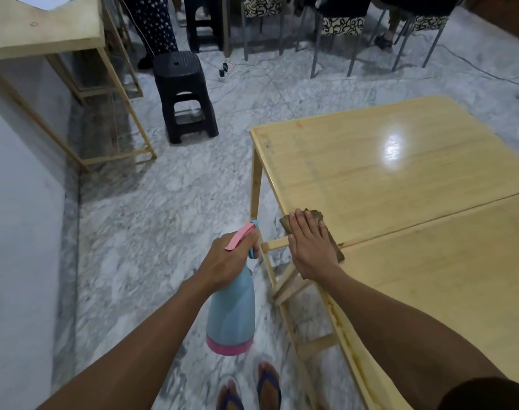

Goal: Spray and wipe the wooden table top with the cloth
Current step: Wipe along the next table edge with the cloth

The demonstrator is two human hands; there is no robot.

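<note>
The light wooden table top (400, 179) fills the right half of the view, with a seam running across it. My right hand (310, 247) lies flat, fingers spread, pressing a brown cloth (317, 218) onto the table's left edge near that seam. My left hand (228, 261) is to the left of the table, over the floor, wrapped around the neck of a light blue spray bottle (231, 315) with a pink trigger and pink base. The bottle hangs upright, apart from the table.
A black plastic stool (184, 93) stands on the marble floor beyond the table's corner. A wooden frame table (45, 37) is at the upper left by the wall. Chairs (338, 28), cables and a person's legs (154, 25) are at the far side.
</note>
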